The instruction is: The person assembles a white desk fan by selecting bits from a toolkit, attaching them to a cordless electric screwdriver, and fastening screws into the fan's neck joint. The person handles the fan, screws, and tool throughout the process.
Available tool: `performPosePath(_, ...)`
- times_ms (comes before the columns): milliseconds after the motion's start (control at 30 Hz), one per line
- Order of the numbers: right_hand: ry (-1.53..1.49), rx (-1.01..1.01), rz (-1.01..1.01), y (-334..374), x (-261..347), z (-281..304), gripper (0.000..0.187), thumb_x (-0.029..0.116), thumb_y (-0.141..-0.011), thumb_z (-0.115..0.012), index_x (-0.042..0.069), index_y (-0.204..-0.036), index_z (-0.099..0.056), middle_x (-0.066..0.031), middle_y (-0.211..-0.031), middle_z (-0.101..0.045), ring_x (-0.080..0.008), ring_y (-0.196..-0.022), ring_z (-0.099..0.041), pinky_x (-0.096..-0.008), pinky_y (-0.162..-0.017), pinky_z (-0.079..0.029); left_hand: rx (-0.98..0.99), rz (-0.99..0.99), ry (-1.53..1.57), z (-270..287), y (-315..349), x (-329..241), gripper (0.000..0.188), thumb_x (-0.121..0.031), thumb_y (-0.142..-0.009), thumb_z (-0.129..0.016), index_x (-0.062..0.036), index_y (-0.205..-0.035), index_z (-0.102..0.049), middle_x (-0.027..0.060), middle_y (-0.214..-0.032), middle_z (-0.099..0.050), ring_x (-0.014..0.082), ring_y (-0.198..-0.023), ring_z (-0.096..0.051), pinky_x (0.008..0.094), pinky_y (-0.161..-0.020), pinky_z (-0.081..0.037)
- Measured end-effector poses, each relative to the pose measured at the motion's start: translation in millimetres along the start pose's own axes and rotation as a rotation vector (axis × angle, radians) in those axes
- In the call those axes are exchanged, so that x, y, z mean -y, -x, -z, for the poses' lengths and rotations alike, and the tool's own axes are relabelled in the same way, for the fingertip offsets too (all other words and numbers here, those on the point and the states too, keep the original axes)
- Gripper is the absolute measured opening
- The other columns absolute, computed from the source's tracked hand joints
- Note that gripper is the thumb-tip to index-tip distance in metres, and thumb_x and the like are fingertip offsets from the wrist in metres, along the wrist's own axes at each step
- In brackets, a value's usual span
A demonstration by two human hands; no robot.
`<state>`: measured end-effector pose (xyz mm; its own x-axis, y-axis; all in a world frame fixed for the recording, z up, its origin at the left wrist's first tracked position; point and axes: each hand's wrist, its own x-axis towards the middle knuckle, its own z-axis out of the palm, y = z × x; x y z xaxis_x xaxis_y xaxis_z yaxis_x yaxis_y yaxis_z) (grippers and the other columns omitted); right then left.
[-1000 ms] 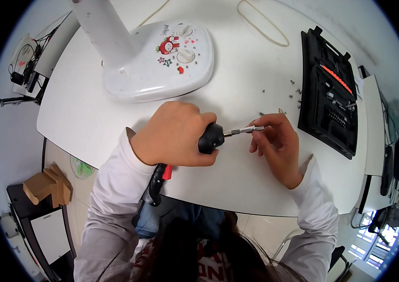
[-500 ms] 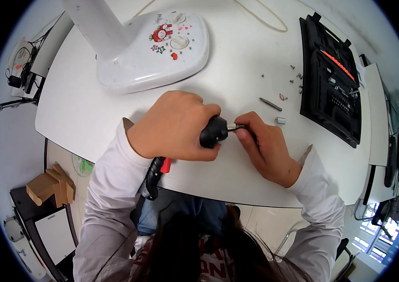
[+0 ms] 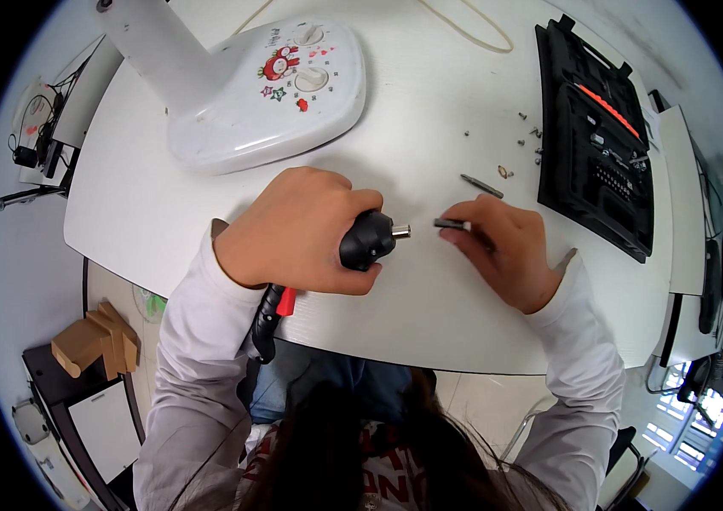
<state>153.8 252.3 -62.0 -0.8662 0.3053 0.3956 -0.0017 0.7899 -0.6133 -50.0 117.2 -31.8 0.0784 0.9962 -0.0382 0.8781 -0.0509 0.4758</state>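
A smooth white table [image 3: 412, 315] is carrying a glossy, rounded plastic base [image 3: 250, 128] and a black, moulded tool case [image 3: 593, 157]. Above the table, the left hand [image 3: 297, 228] is wrapping closely around a rounded black driver [image 3: 366, 242]. The right hand [image 3: 506, 247], almost closed, is pinching a short dark bit [image 3: 450, 224], apart from the driver's shiny metal nose [image 3: 402, 231]. Tiny metallic screws [image 3: 521, 142] are lying near the case.

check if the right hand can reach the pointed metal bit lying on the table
Probably yes: the right hand is close to the metal bit and nothing visible blocks the way, though it holds a small dark piece that could hinder picking up.
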Motion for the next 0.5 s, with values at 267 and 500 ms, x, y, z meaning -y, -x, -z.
performPosePath(267,0.353,0.05,0.079,-3.0,-2.5,-9.8,0.031,0.009,-0.074,-0.073,0.009,-0.103,-0.061,-0.004,-0.07,-0.05,-0.0195,-0.057,-0.053,-0.0295,-0.05,-0.043,-0.029,0.0,0.017,-0.8,0.3,-1.6,0.032,-0.027,-0.053,-0.075,-0.0069,-0.071,-0.057,0.0086,-0.058,-0.05,0.0301,-0.056,-0.052,0.0376,-0.051,-0.04)
performPosePath(500,-0.213,0.084,-0.076,0.2,10.1,-5.0,0.037,-0.008,-0.08,-0.05,0.0,-0.115,-0.045,-0.0112,-0.097,-0.049,-0.0218,-0.083,-0.056,-0.029,-0.069,-0.049,-0.021,0.004,-0.01,-0.1,-0.1,-1.9,0.033,-0.028,-0.054,-0.075,-0.0064,-0.072,-0.057,0.009,-0.058,-0.051,0.0303,-0.056,-0.052,0.0378,-0.051,-0.041)
